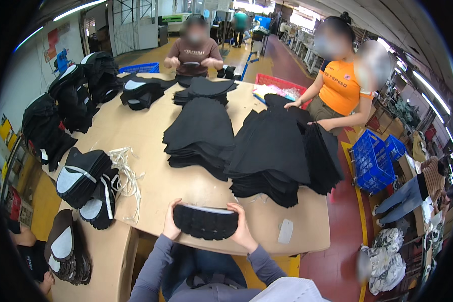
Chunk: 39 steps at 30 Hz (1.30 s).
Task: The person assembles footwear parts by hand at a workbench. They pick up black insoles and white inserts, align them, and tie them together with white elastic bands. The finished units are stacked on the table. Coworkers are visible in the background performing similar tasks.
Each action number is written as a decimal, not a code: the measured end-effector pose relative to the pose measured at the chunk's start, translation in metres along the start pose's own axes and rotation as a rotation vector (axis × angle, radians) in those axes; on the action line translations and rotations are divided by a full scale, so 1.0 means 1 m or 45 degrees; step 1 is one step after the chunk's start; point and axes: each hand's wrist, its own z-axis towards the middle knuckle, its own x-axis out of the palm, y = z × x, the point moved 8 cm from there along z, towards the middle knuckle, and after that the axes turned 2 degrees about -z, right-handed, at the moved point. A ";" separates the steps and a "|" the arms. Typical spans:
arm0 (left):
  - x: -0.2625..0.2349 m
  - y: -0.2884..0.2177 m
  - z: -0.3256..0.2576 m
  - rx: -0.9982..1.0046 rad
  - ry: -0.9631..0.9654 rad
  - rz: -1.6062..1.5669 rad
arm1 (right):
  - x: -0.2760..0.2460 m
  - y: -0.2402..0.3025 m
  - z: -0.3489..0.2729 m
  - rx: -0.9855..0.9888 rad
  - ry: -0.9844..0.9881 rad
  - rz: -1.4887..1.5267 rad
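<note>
A broad tan tabletop (158,183) fills the middle of the frame. Right of its centre spreads a wide, fan-shaped stack of flat black pieces (272,146), with a co-worker in an orange shirt (343,80) touching its far side at the upper right. Just left of it lies a narrower stack of black panels (200,128). At the left of the frame sits a black bundle with a pale grey oval patch (83,173), bound by a white band, and beside it a loose tangle of thin white ties (130,178).

Smaller is the curved, thick bundle of layered black pieces (205,222), at the lower centre, by the table's near edge; a pale strip runs along its top. The left hand (171,221) grips its left end and the right hand (242,229) its right end, fingers closed around the sides. Whether it touches the table cannot be told. Smallest is a white rounded card (285,231), lower right.

The step in hand appears to be gathering and evening the layers; the next move would call for steady pressure at both ends, so none slip.
</note>
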 end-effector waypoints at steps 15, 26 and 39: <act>-0.007 -0.050 -0.022 0.235 0.024 0.425 | 0.004 -0.003 0.010 -0.269 -0.170 -0.033; -0.028 -0.024 -0.015 0.342 0.019 0.384 | 0.001 0.005 0.015 -0.209 -0.158 -0.076; -0.030 -0.020 -0.005 0.396 0.210 0.808 | 0.017 -0.055 -0.008 0.205 -0.290 0.206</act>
